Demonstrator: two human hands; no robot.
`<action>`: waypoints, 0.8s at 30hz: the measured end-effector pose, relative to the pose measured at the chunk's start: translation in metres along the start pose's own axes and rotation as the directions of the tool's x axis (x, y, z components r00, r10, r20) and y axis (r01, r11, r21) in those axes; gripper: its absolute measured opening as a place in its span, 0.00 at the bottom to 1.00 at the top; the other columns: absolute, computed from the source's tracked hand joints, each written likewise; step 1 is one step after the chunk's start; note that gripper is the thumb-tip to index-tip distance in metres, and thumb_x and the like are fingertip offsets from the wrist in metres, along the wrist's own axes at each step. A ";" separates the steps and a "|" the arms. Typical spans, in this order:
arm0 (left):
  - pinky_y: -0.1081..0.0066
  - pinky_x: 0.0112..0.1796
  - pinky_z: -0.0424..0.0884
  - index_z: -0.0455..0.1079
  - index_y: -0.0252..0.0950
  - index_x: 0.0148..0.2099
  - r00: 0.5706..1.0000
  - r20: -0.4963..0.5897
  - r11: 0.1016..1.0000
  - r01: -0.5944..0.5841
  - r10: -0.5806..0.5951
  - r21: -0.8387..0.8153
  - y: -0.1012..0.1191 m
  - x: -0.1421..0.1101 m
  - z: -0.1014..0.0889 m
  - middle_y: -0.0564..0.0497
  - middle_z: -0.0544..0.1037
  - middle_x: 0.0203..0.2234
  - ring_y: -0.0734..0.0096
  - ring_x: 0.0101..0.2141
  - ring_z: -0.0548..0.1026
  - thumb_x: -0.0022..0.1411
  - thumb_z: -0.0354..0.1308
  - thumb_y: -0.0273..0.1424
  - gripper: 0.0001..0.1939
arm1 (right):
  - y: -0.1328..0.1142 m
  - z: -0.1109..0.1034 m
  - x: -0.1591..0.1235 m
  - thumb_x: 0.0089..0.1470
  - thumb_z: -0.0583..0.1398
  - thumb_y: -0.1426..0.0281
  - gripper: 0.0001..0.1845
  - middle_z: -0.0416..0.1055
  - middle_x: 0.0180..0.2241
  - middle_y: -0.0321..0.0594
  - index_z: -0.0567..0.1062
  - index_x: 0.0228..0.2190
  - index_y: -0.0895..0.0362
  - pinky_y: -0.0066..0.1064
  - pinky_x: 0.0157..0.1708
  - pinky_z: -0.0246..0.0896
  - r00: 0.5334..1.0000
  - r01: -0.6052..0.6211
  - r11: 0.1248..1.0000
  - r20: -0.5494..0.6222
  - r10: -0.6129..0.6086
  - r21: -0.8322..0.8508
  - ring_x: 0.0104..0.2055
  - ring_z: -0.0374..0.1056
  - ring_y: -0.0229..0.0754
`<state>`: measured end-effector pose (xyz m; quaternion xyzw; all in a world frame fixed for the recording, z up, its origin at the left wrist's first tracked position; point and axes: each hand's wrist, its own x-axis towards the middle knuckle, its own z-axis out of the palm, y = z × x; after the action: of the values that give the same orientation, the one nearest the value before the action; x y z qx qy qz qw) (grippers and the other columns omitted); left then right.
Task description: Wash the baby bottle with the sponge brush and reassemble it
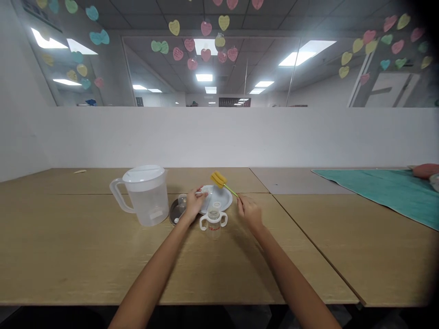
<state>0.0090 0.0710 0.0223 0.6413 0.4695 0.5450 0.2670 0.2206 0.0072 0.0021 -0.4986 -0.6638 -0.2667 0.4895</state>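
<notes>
My left hand [195, 204] is closed on a small whitish piece that I cannot make out, held over the near left rim of a white plate [224, 197]. My right hand [247, 211] grips the thin green handle of a yellow sponge brush [219, 179]; the sponge head points up and left above the plate. Between my hands, just in front of the plate, stands a clear baby bottle with two white handles [213, 222], uncapped. A dark round lid [176, 211] lies left of it, partly under my left hand.
A clear plastic pitcher [146, 194] with a white lid stands to the left on the wooden table [85, 256]. A teal cloth [387, 189] covers the far right, with a reddish thing at its corner. A white partition runs behind.
</notes>
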 end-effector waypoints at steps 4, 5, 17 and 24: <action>0.68 0.44 0.69 0.73 0.31 0.37 0.970 -0.002 0.720 0.178 -0.241 -0.670 0.003 -0.021 -0.008 0.48 0.77 0.33 0.74 0.33 0.75 0.50 0.60 0.31 0.11 | -0.010 -0.008 0.000 0.57 0.51 0.69 0.15 0.74 0.25 0.39 0.76 0.33 0.58 0.25 0.26 0.54 0.998 -0.051 0.997 -0.034 0.053 0.052 0.25 0.67 0.35; 0.68 0.45 0.69 0.73 0.31 0.34 0.969 -0.001 0.674 0.171 -0.247 -0.719 0.005 -0.023 -0.009 0.48 0.77 0.31 0.74 0.33 0.74 0.50 0.61 0.30 0.09 | -0.013 -0.010 0.000 0.56 0.51 0.69 0.14 0.74 0.24 0.38 0.76 0.32 0.58 0.24 0.25 0.53 0.999 -0.033 0.997 -0.028 0.035 0.070 0.24 0.66 0.34; 0.70 0.41 0.71 0.74 0.28 0.31 0.954 0.031 0.627 0.220 -0.298 -0.747 0.011 -0.026 -0.017 0.47 0.77 0.29 0.76 0.29 0.75 0.49 0.62 0.27 0.07 | -0.002 0.000 -0.003 0.54 0.53 0.69 0.13 0.70 0.17 0.36 0.75 0.26 0.58 0.25 0.22 0.45 0.999 0.041 0.994 -0.007 -0.041 -0.101 0.19 0.61 0.32; 0.66 0.45 0.70 0.74 0.32 0.32 0.953 -0.059 0.631 0.149 -0.297 -0.762 0.007 -0.024 -0.022 0.49 0.78 0.30 0.73 0.32 0.75 0.50 0.61 0.30 0.07 | -0.012 -0.014 0.000 0.54 0.52 0.69 0.13 0.71 0.18 0.36 0.76 0.26 0.58 0.23 0.23 0.49 0.990 0.119 0.986 0.065 -0.127 0.116 0.19 0.63 0.32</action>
<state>-0.0094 0.0427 0.0232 0.3590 0.3013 0.7073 0.5292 0.2147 -0.0088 0.0086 -0.4376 -0.7246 -0.2406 0.4750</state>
